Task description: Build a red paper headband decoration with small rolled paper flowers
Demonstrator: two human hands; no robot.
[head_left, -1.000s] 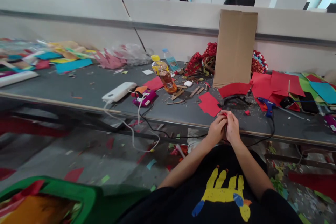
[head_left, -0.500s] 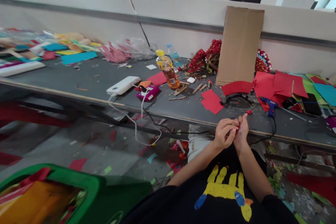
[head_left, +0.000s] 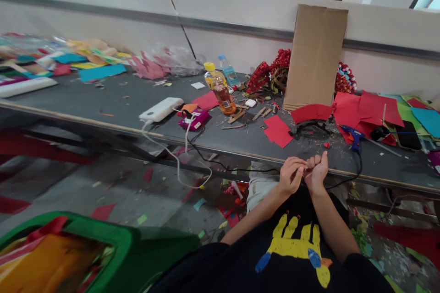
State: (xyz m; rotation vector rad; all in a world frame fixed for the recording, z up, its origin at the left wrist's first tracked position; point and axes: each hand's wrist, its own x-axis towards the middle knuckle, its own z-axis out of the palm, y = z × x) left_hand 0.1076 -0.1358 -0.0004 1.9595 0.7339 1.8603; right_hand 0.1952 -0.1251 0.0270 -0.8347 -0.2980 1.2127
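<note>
My left hand (head_left: 290,176) and my right hand (head_left: 316,172) meet in front of the table's near edge, above my lap. The left fingertips and thumb are pinched against the right hand's curled fingers. My right fingers are folded in, with the thumb pointing up. Whatever lies between them is hidden. A tiny red scrap (head_left: 326,145) rests on the table just beyond the right thumb. To the right is a blue glue gun (head_left: 355,137), its black cord hanging over the edge. Red sheets (head_left: 277,131) and a dark curved band (head_left: 311,125) lie past my hands.
A cardboard sheet (head_left: 315,59) leans on the partition. An amber drink bottle (head_left: 222,91), a clear bottle (head_left: 228,71), a white power bank (head_left: 161,110) and a purple power strip (head_left: 194,120) stand leftward. A green bin (head_left: 129,242) is at lower left. A phone (head_left: 407,135) lies at right.
My right fingers have curled in further, and the red bit that showed between my hands is now hidden. Both hands stay in nearly the same place.
</note>
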